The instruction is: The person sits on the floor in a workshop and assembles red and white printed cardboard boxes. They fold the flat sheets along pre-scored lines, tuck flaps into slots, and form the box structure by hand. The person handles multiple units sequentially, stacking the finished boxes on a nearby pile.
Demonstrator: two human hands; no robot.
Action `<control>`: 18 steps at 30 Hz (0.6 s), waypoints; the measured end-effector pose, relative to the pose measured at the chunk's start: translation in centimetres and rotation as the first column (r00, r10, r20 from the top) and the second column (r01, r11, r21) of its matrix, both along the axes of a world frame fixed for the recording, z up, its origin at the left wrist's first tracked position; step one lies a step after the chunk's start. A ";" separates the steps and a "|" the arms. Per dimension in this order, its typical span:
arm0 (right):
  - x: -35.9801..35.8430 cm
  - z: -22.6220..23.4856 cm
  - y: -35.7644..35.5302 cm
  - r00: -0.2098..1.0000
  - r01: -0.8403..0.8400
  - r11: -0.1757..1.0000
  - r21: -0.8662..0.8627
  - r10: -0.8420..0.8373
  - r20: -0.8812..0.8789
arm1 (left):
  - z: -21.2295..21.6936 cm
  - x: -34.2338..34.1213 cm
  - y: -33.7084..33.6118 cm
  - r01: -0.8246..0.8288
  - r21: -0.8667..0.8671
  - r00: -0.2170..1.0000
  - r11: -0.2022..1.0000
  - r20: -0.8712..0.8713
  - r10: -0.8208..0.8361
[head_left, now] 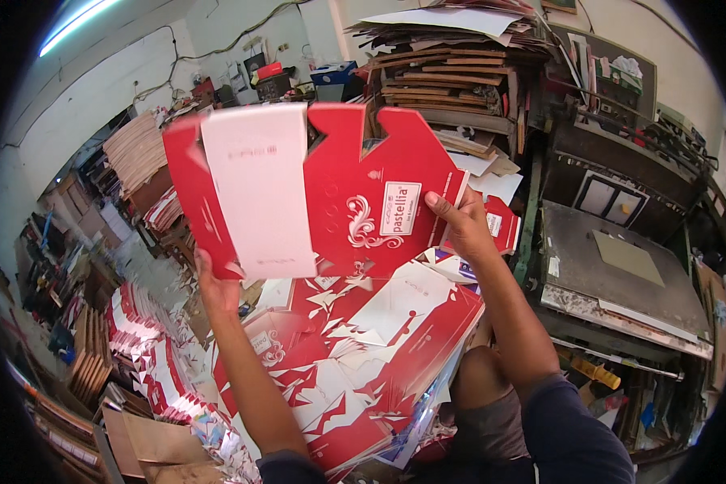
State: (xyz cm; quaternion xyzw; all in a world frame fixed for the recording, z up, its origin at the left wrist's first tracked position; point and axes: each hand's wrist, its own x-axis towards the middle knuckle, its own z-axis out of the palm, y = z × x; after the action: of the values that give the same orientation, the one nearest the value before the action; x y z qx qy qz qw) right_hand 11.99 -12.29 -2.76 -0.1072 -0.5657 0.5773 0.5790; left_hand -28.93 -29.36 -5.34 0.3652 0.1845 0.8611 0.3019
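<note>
Hiding most of the left hand (218, 289), the red and white box blank (315, 189) was held up flat, pinched at seven o'clock; the right hand (458, 226) clamped its three o'clock edge, above the pile of cut sheets (355, 355).

Bare forearms, dark blue sleeves, grey shorts

Die-cut carton blank (331, 189): red, with white scrollwork flourish, white label patch, plain white flap panel on left. Stacked printed sheets (355, 355): same red, broken by white angular shapes and swirls. Fanned blanks (149, 355): red and white. Press bed (621, 270): grey, with tan cardboard square. Cardboard pile (452, 77): brown. Wall (81, 97): white.
</note>
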 end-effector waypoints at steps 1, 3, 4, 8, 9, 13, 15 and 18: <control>0.4 0.0 0.2 0.998 0.021 0.999 0.038 -0.023 0.058 | -1.6 -1.2 -0.5 -0.031 -0.119 0.995 0.992 -0.101 0.019; 0.9 -0.4 0.4 0.984 -0.008 0.998 0.063 -0.003 0.180 | -3.3 -1.7 -1.0 -0.120 -0.341 0.953 0.932 -0.302 0.012; 1.3 -0.8 0.6 0.970 -0.019 0.997 0.074 0.000 0.241 | -3.4 -1.1 -0.4 -0.132 -0.367 0.936 0.921 -0.351 -0.006; 0.6 -5.3 2.9 0.940 -0.033 0.999 -0.021 0.039 0.339 | -3.4 0.8 1.3 -0.142 -0.404 0.927 0.904 -0.374 -0.021; 0.6 -5.8 2.6 0.940 -0.029 0.999 -0.019 0.033 0.340 | -3.4 0.9 1.5 -0.133 -0.395 0.940 0.909 -0.341 -0.011; 1.0 -7.7 2.1 0.910 -0.021 0.994 -0.106 0.063 0.409 | -3.4 1.2 1.6 -0.158 -0.400 0.937 0.903 -0.349 0.009; 0.8 -9.3 2.2 0.884 -0.017 0.996 -0.085 0.055 0.464 | -3.2 1.2 1.5 -0.117 -0.403 0.946 0.908 -0.322 -0.021; 0.7 -11.5 1.3 0.910 -0.075 0.983 -0.167 0.136 0.392 | -3.3 1.1 1.6 -0.125 -0.409 0.947 0.904 -0.320 -0.014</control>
State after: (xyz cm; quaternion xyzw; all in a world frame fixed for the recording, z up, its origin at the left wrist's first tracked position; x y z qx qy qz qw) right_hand 12.73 -10.98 -14.22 -0.2354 -0.6328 0.6138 0.4091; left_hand -27.80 -27.76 -8.67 0.4181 0.4232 0.7393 0.3156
